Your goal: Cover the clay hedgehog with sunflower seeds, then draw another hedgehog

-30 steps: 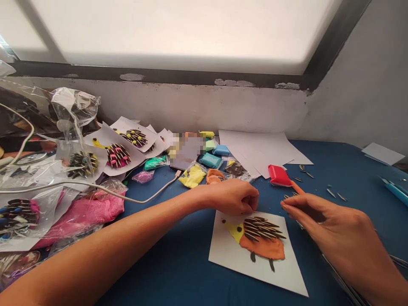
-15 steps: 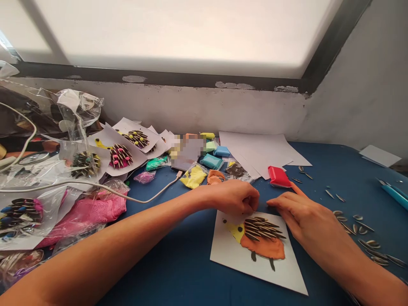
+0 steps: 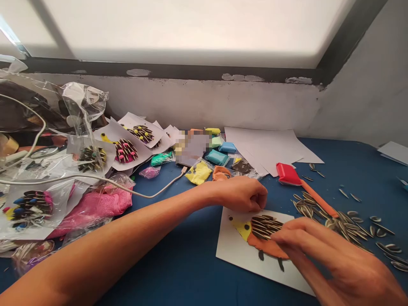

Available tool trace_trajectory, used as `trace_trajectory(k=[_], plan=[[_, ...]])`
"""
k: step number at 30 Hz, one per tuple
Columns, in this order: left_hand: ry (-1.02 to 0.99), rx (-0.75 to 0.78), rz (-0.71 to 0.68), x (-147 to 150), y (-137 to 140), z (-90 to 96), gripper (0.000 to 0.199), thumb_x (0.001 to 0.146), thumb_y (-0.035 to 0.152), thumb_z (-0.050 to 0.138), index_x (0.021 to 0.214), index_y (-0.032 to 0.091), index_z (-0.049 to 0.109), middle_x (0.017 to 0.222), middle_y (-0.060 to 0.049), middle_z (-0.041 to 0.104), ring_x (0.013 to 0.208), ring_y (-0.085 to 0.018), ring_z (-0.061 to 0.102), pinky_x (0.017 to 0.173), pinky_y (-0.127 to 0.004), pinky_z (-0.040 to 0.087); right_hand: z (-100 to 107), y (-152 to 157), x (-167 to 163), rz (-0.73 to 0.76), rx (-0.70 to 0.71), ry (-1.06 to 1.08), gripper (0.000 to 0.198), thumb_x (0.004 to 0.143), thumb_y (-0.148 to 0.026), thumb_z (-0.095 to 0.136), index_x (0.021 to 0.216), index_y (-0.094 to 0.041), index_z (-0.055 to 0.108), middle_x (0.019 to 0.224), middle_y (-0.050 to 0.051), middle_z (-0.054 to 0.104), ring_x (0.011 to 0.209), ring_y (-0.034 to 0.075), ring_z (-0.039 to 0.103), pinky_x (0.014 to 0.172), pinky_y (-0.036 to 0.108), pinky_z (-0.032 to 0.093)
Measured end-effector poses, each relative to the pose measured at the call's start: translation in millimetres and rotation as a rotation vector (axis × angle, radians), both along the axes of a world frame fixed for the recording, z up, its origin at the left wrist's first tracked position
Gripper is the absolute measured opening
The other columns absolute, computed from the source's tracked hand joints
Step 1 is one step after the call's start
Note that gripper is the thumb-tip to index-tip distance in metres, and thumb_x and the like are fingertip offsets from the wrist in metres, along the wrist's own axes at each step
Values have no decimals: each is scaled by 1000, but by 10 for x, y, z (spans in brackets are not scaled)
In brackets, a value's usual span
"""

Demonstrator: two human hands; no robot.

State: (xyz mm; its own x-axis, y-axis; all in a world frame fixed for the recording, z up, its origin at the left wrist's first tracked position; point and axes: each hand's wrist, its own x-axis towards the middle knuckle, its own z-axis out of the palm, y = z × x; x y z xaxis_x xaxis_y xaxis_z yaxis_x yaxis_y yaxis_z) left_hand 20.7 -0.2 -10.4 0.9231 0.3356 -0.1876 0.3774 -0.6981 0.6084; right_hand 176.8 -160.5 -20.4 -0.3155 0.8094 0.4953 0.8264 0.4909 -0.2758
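Observation:
A white paper card (image 3: 234, 250) carries a hedgehog picture with a yellow clay head (image 3: 245, 230), an orange clay body (image 3: 267, 247) and dark feet. Rows of striped sunflower seeds (image 3: 264, 225) stand as spines on its upper back. My left hand (image 3: 246, 193) rests with curled fingers at the card's top edge; whatever lies inside is hidden. From the right, my right hand (image 3: 339, 257) reaches over the card, thumb and fingers pinched at the right end of the seed rows. A sunflower seed seems to be between those fingertips, mostly covered by them.
Loose sunflower seeds (image 3: 349, 225) lie right of the card, beside an orange stick-like piece (image 3: 318, 197) and a red packet (image 3: 287, 174). Clay packets (image 3: 217, 157), a white cable (image 3: 153, 196) and white sheets (image 3: 264, 142) lie behind. Finished hedgehog cards (image 3: 126, 151) and plastic bags sit left.
My right hand has moved from the card's top right corner down onto the seed spines, uncovering a seed pile. My left hand stays at the top edge. The view has shifted slightly.

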Motion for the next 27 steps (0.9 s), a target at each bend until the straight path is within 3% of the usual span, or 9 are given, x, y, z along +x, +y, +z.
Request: trace_trajectory(k=[4, 10, 19, 27], plan=[[-2, -13, -7, 1, 0, 5, 13, 85, 10, 56, 89, 14, 68, 83, 0, 68, 70, -10, 54, 60, -23, 36, -96, -17, -67, 57, 25, -39, 16, 96, -20, 57, 105, -27, 69, 92, -2, 75, 82, 11, 74, 74, 16, 57], [9, -4, 0, -4, 5, 4, 14, 84, 11, 57, 91, 15, 68, 84, 0, 69, 72, -11, 55, 63, -23, 38, -180, -21, -144, 9, 48, -66, 18, 96, -16, 57, 104, -24, 71, 87, 0, 74, 76, 12, 74, 75, 19, 58], [18, -7, 1, 1, -7, 25, 14, 84, 10, 57, 91, 15, 68, 86, -1, 70, 74, -12, 58, 64, -23, 39, -198, 8, -126, 4, -8, -123, 18, 98, -21, 55, 102, -25, 72, 87, 1, 74, 76, 13, 73, 74, 21, 58], [-2, -6, -12, -4, 3, 9, 13, 83, 11, 57, 89, 15, 67, 85, -1, 70, 74, -12, 57, 64, -23, 39, -195, -33, -115, 0, 7, -166, 18, 99, -20, 52, 100, -25, 70, 82, 1, 68, 70, 12, 70, 62, 20, 53]])
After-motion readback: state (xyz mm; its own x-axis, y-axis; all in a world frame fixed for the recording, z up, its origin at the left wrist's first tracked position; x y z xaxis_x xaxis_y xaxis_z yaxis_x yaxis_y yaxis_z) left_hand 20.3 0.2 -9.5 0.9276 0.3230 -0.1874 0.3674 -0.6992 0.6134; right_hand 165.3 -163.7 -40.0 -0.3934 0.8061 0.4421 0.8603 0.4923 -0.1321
